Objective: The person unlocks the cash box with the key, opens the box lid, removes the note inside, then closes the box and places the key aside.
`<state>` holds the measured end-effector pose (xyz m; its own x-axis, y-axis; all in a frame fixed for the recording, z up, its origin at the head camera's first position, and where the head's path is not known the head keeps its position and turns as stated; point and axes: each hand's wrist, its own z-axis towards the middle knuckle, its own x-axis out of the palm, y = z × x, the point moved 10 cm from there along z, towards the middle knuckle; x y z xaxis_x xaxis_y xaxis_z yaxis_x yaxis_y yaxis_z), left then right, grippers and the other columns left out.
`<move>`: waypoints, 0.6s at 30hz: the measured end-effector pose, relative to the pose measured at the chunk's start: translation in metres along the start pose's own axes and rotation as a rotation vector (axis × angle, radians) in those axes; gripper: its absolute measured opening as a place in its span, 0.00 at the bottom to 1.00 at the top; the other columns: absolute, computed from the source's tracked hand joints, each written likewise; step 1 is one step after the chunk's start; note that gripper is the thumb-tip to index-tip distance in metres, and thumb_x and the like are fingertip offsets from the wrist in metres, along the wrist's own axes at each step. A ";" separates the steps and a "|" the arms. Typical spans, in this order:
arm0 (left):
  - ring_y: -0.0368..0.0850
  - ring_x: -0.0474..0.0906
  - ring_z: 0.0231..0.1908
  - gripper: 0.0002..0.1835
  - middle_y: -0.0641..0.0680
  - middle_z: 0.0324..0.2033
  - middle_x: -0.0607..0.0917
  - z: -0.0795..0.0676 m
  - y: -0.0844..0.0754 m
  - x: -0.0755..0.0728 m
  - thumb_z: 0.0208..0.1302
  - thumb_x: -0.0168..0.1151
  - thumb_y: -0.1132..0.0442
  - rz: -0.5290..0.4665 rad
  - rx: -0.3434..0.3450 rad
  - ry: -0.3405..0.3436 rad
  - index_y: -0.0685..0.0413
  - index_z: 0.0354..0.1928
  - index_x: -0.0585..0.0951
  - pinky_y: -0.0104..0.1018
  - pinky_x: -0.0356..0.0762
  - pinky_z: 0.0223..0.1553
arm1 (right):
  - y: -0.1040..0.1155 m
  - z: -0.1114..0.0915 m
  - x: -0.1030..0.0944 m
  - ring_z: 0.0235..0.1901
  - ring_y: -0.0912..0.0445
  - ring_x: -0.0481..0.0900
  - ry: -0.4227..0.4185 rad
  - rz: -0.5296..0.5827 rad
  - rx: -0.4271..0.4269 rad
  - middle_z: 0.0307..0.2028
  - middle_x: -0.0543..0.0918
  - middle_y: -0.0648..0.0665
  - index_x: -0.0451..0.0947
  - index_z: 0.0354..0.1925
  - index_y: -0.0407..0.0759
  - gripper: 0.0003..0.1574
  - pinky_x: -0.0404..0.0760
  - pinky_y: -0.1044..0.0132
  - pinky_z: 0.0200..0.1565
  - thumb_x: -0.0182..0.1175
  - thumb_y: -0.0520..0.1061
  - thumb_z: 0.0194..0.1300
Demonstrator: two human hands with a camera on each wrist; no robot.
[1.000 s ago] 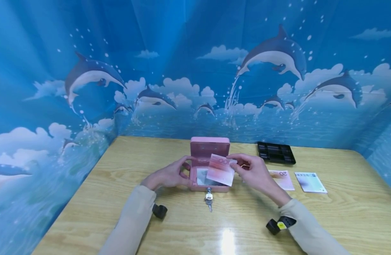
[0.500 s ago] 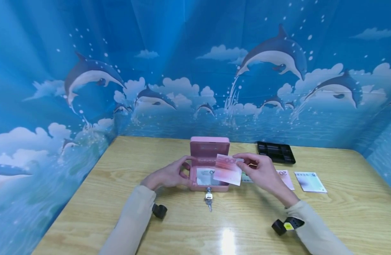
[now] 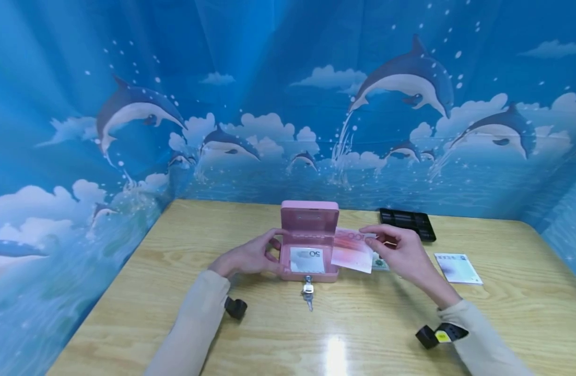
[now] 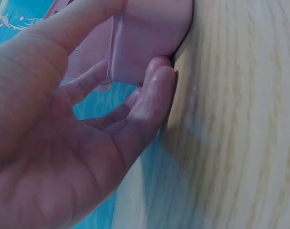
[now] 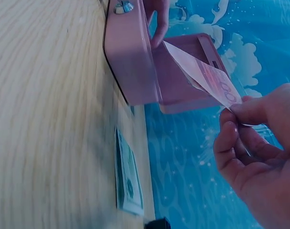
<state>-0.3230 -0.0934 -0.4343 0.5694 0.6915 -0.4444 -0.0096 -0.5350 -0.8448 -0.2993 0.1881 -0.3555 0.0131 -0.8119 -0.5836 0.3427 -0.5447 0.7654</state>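
Note:
A pink metal cash box (image 3: 309, 219) stands on the wooden table with its lid raised. My left hand (image 3: 252, 255) grips the box's left side; in the left wrist view, fingers lie against the pink wall (image 4: 147, 28). Inside the box lies a pale banknote (image 3: 307, 260) marked 50. My right hand (image 3: 405, 253) pinches a reddish banknote (image 3: 351, 251) marked 100 by its edge, in the air at the box's right side. Below that hand, a green banknote (image 5: 129, 176) lies on the table. Keys (image 3: 308, 296) hang from the lock at the box's front.
A black compartment tray (image 3: 427, 230) sits at the back right, partly behind my right hand. Farther right lies a pale bluish banknote stack (image 3: 459, 269). A blue dolphin-print cloth (image 3: 269, 62) hangs behind the wooden table (image 3: 250, 334).
My right hand has carried the reddish banknote rightward from over the box, uncovering the 50 note inside. The hand now hides the pink 20 note. My left hand stays on the box.

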 end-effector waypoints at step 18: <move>0.47 0.82 0.49 0.49 0.57 0.59 0.75 0.000 -0.001 0.000 0.56 0.78 0.59 0.018 0.028 -0.002 0.37 0.76 0.61 0.39 0.82 0.44 | -0.014 -0.018 -0.037 0.28 0.53 0.77 -0.060 -0.098 0.040 0.33 0.79 0.43 0.85 0.55 0.45 0.14 0.82 0.67 0.26 0.60 0.41 0.74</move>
<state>-0.3236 -0.0929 -0.4333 0.5675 0.6827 -0.4604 -0.0429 -0.5339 -0.8445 -0.2882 0.2300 -0.3495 -0.0755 -0.7649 -0.6397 0.3019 -0.6290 0.7164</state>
